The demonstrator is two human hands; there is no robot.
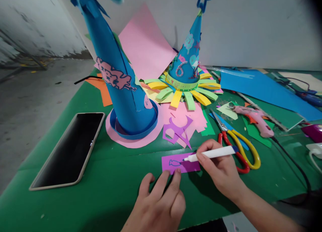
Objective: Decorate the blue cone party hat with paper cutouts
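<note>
- Purple paper strip [180, 163] lies lengthwise left-right, open green table [108, 188] before it.
- Right hand [221, 168] pinches a white marker [213, 153], tip pointing left onto the strip.
- Left hand [158, 201], fingers spread, pins its near edge.

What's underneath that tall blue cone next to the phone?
The tall blue cone stands inside a blue paper ring on a pink paper disc. The disc's middle is covered by the cone.
</note>
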